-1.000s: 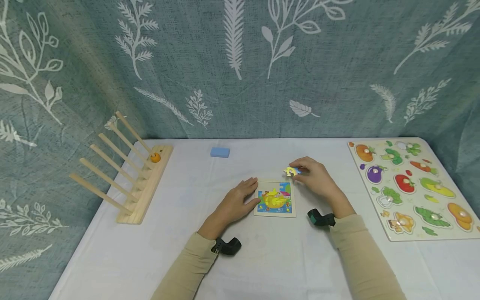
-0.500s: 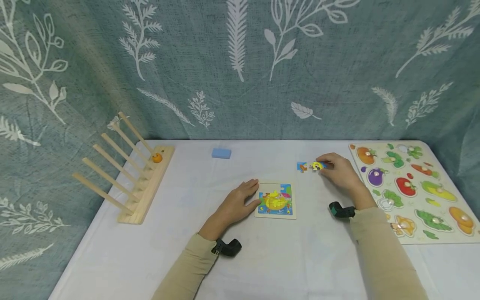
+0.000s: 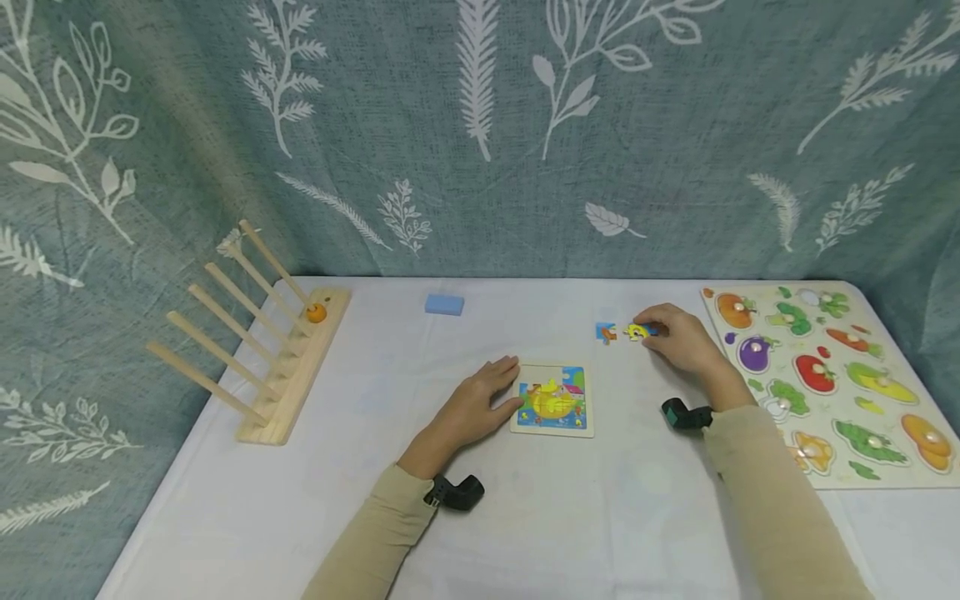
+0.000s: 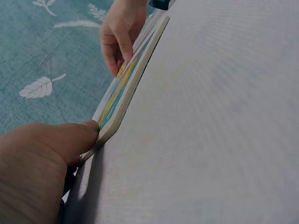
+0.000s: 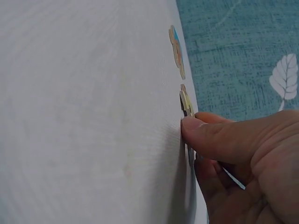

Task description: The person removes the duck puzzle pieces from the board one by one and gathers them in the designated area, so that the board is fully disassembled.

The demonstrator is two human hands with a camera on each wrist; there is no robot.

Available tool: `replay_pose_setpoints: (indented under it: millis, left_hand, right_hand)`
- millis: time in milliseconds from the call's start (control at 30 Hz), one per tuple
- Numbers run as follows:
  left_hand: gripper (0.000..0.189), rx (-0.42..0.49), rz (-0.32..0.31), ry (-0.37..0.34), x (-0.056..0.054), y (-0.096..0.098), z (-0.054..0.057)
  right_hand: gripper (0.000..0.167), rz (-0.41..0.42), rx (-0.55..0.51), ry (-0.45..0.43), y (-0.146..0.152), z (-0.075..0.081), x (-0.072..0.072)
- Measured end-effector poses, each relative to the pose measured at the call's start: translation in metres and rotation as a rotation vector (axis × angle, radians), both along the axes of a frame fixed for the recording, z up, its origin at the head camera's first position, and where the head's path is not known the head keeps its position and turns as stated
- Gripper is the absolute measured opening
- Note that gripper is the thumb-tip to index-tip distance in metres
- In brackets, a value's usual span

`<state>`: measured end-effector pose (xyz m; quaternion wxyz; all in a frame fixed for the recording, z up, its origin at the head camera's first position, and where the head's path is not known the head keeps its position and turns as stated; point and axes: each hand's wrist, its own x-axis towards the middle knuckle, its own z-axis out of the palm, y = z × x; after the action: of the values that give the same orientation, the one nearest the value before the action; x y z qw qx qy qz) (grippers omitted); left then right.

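A small square puzzle board point(image 3: 552, 432) with a yellow bird picture lies flat before me. My left hand point(image 3: 476, 408) rests at its left side, fingers fairly straight, thumb touching the edge; in the left wrist view the thumb point(image 4: 77, 137) lies on a corner and the other fingers are mostly hidden. Up and to the right, my right hand point(image 3: 678, 340) pinches a yellow-and-blue puzzle piece point(image 3: 635, 332) at the table surface. Another puzzle piece point(image 3: 604, 332), blue and brown, lies just left of it. In the right wrist view, thumb and fingers meet on the held puzzle piece point(image 5: 186, 101).
A wooden peg rack point(image 3: 288, 383) with slanted rods and an orange bead point(image 3: 316, 313) stands at the left. A blue block point(image 3: 445, 305) lies near the back edge. On the right, a large vegetable knob puzzle point(image 3: 806, 340) sits partly behind my right forearm.
My right hand has carried the puzzle piece from above the board rightward to the table, beside the other piece, and stayed there. My left hand has kept its place at the board.
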<state>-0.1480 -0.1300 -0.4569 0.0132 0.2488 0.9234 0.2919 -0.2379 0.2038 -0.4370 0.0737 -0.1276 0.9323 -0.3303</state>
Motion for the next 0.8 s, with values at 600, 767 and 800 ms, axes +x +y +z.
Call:
replay_pose_setpoints:
  millis: [600,767,800]
  left_hand:
    - [0.056,0.004,0.005,0.002,0.000,0.000,0.002]
    - [0.056,0.002,0.008,-0.004,0.001,0.000,0.001]
    - [0.056,0.001,0.010,-0.005,0.001,0.000,0.001]
  right_hand:
    - [0.052,0.008,-0.176,-0.069,-0.017,0.016,0.021]
    - [0.054,0.064,-0.218,-0.073,-0.032,0.012,0.029]
    - [0.054,0.076,-0.223,-0.073,-0.035,0.011,0.030]
